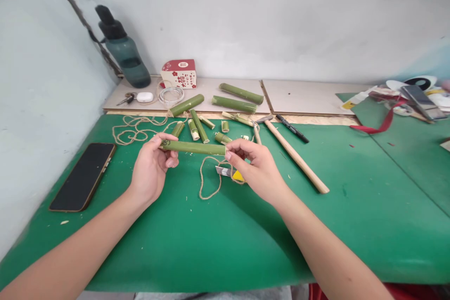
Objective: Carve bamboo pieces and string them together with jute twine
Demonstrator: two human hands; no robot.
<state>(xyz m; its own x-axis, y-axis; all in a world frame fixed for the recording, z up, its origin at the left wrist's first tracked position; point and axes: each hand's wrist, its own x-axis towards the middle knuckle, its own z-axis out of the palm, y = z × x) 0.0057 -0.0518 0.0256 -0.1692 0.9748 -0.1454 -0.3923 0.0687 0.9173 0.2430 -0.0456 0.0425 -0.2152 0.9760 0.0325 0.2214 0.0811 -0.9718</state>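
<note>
I hold a green bamboo stick (195,147) level above the green table (218,239). My left hand (153,168) is closed round its left end. My right hand (255,166) pinches its right end with fingers curled. A loop of twine (207,180) lies on the table just under the stick, and a yellow-handled utility knife (230,174) lies under my right hand. Several shorter bamboo pieces (198,126) are scattered just beyond my hands.
A black phone (83,176) lies at the left. A hammer with a wooden handle (295,157) and a black pen (291,128) lie to the right. On the back board (302,96) stand a dark bottle (124,51), a red-and-white box (179,73), earbud case and longer bamboo pieces (239,98). Clutter sits far right.
</note>
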